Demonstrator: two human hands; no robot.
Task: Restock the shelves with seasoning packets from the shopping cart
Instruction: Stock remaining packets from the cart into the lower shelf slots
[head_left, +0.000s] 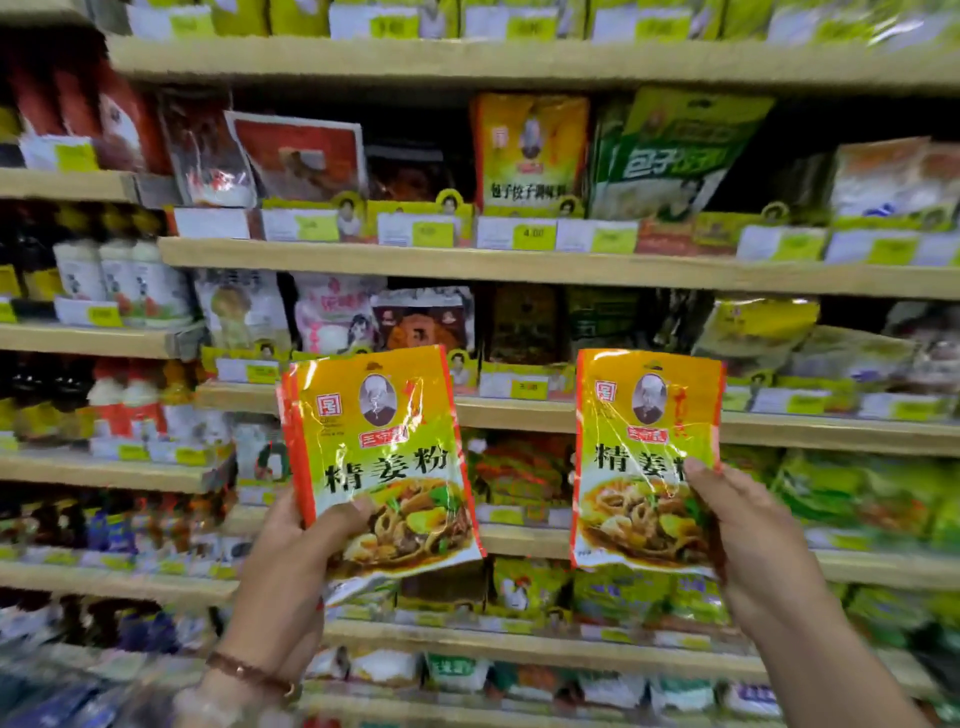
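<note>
Seasoning packets, two alike, are held up before the shelves (519, 415): the left hand (291, 551) pinches one (379, 457) by its lower left corner, the right hand (748, 535) pinches the other (639, 457) at its right edge; next, probably, find their matching row and slot them in upright

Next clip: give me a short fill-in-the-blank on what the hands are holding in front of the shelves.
1. The left hand grips ____ seasoning packet.
2. The right hand holds its packet by the lower ____ edge.
3. The wrist with the bracelet is the ____ one.

Missing words: one; right; left
</note>
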